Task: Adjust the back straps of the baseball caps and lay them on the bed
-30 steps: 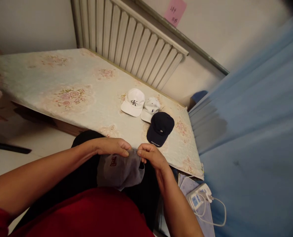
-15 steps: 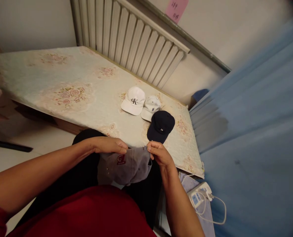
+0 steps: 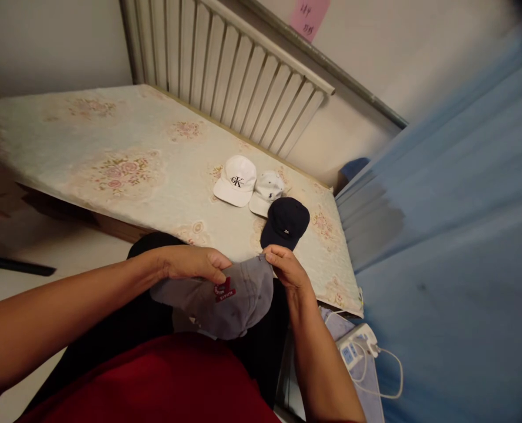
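I hold a grey cap with a dark red patch over my lap. My left hand pinches its left upper side near the patch. My right hand grips its upper right rim. Both hands are closed on the cloth. Beyond them, on the flowered mattress, lie a white cap with a black logo, a smaller white cap and a navy cap, side by side near the right end.
A white radiator stands against the wall behind the mattress, a pink note above it. A blue curtain fills the right. A white power strip with cable lies on the floor by my right forearm.
The grey cap has been turned and spread wider between my hands; its red patch has moved right and down. My right hand shifted right and up along the rim.
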Motion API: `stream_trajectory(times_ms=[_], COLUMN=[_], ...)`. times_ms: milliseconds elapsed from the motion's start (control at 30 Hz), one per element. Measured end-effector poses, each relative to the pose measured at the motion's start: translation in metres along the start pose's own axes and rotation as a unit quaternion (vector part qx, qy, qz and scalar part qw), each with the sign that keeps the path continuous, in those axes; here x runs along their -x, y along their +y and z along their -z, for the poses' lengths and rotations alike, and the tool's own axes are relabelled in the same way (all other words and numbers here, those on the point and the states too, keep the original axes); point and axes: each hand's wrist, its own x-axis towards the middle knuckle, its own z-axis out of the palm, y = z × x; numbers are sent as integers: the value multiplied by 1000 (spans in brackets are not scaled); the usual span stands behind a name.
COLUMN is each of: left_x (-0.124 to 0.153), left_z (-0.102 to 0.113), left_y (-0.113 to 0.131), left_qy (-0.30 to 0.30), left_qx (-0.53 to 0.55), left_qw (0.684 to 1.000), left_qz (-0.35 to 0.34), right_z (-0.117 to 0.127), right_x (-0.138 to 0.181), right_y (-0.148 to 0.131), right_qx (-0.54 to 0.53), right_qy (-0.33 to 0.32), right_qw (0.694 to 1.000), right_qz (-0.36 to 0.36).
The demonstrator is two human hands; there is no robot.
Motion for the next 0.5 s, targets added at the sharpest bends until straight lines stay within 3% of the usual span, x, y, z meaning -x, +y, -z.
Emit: stream_trajectory(times_ms=[100, 233, 333, 500], left_x=[1, 0, -4, -18], left_z=[-6, -6, 1, 17], left_y=[6, 14, 18, 17], left_qy=[11, 74, 147, 251], left_qx=[62, 150, 224, 337], left_qw=[998, 984, 959, 900], left_qz=[-27, -66, -91, -110], right_z=[3, 10, 14, -4], right_x=[-8, -16, -13, 5], right_y=[3, 13, 18, 16], right_qx=[-6, -9, -3, 23], right_qy=[34, 191, 287, 357], right_qw=[999, 981, 956, 928], right_qz=[8, 38, 62, 103])
